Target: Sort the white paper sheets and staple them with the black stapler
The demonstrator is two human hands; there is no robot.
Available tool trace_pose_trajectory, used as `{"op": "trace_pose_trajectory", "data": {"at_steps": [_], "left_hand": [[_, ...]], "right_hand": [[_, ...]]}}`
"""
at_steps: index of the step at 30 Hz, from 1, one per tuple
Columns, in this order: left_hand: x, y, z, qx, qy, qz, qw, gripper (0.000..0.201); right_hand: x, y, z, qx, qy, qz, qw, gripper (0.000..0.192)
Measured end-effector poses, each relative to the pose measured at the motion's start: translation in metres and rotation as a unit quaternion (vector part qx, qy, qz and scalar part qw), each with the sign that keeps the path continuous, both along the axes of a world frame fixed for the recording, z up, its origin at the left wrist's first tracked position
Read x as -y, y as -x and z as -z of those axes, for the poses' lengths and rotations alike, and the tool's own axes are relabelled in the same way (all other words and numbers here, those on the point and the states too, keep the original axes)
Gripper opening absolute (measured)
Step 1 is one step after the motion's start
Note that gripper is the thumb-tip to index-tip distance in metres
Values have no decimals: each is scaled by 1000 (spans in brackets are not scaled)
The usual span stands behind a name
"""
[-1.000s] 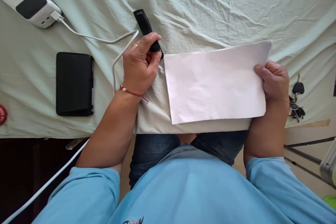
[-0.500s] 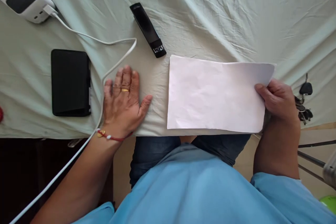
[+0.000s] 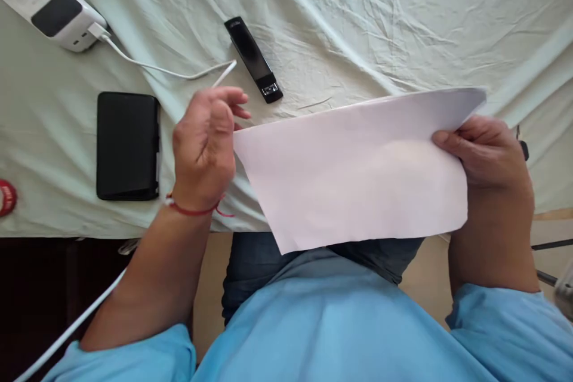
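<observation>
White paper sheets [image 3: 353, 173], seemingly a thin stack, are lifted and tilted above the cloth's front edge. My right hand [image 3: 487, 149] pinches their right edge, thumb on top and fingers beneath. At the left end, my left hand [image 3: 206, 137] is raised with its palm turned towards the paper, fingers apart and partly curled. It is beside the paper's upper left corner; whether it touches there I cannot tell. A black stapler [image 3: 253, 59] lies on the cloth beyond the paper, at a slant.
A pale green cloth [image 3: 403, 24] covers the surface. On the left lie a black phone or tablet [image 3: 128, 146] and a white power strip [image 3: 58, 9] with a white cable [image 3: 147, 65] plugged in. A red round object [image 3: 6, 197] is at the left edge. Keys [image 3: 523, 146] are mostly hidden behind my right hand.
My left hand has risen from lying flat on the cloth and turned towards the paper. My right hand has lifted and tilted the paper, bringing its upper left corner leftwards.
</observation>
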State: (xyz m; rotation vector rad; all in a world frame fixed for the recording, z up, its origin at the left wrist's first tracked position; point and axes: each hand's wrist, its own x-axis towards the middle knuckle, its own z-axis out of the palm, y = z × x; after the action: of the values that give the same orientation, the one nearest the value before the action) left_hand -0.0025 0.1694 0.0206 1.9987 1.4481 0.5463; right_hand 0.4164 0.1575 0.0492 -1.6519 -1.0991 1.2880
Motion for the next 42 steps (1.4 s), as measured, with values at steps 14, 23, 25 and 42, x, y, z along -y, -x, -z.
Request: {"op": "trace_pose_trajectory", "data": {"at_steps": [14,23,25,42], "left_hand": [[-53,15,52,202,43,-27,978,40],[-53,5,44,204,17,-6,979,49],[-54,6,46,234,46,9,971,50],[-58,6,55,264,26,5,964,61]], "right_hand": [[-33,-21,46,130,-80,-66,986,57],[-42,-13,53,139,-133,-24,981,50],[-44,-14,58,98,-153,13,983,51],[-56,-30,78,85,-222,45,970,69]]}}
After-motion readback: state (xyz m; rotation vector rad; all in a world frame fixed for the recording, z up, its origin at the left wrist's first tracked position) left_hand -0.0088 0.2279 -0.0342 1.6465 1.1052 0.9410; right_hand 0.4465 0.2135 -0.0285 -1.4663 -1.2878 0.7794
